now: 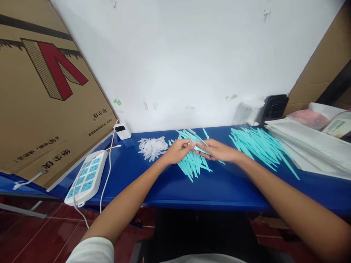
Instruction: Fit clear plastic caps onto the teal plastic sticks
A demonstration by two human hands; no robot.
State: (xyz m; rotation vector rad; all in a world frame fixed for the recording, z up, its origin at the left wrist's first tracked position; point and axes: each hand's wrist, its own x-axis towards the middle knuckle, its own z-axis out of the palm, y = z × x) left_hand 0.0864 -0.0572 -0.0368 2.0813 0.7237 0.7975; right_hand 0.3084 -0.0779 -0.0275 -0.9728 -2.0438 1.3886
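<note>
My right hand [212,149] is closed around a slim turquoise plastic stick [203,150], which slants between its fingers. My left hand [179,150] meets it at the fingertips in a pinch. A small pale bit shows where the fingers meet, too small to name. Below and behind both hands lies a loose pile of turquoise sticks [192,166], partly covered by them. Left of that pile is a heap of short translucent white plastic pieces [152,148]. A second pile of turquoise sticks [257,144] lies to the right of my right hand.
The blue table [175,195] runs along a white wall [186,65]. On the left are a power strip [87,179], white cables, a small white device [123,130] and a large cardboard box [49,95]. White packaging sheets [309,142], a clear jar [249,111] and a black object [274,107] are at right.
</note>
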